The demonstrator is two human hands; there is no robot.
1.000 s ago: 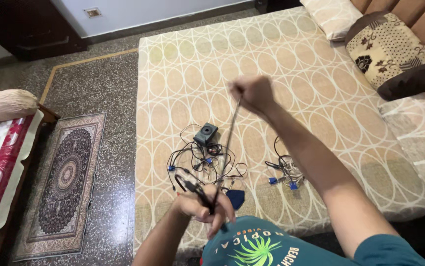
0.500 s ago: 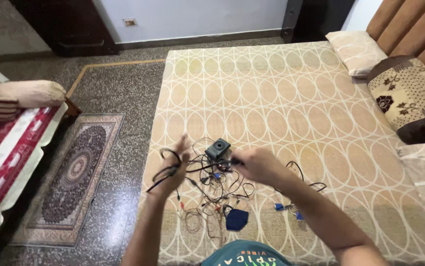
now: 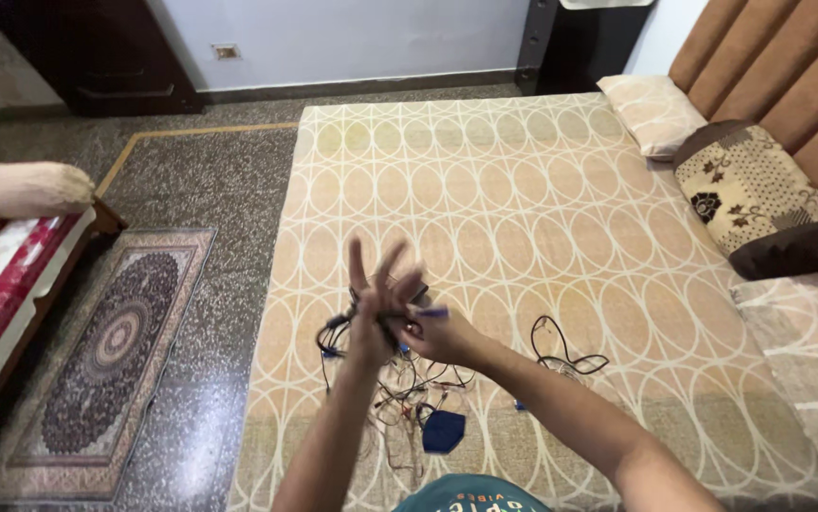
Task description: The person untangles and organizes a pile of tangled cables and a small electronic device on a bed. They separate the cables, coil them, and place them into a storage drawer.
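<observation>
Both hands meet above the near part of the bed [image 3: 523,190], close together and touching over a tangle of cables [image 3: 399,379]. The left hand [image 3: 376,303] is raised with its fingers [image 3: 357,256] spread and pointing upward; dark cable runs across its palm side and hangs off to the left in a loop. Motion blur hides whether those fingers pinch the cable or merely carry it. The right hand [image 3: 437,337] sits just right of and slightly below the left, fingers curled and closed on a cable end with a blue plug [image 3: 432,311] sticking out toward the right.

Most of the cables lie on the bed directly beneath and just nearer than the hands, thin dark and pale strands crossing one another. A dark blue pouch [image 3: 444,431] rests among them, below the right wrist. A separate black cable [image 3: 565,351] lies in a loose loop on the bed to the right, apart from the right forearm.

Two pillows [image 3: 750,190] lean at the headboard on the far right. On the floor to the left lies a patterned rug [image 3: 115,351].
</observation>
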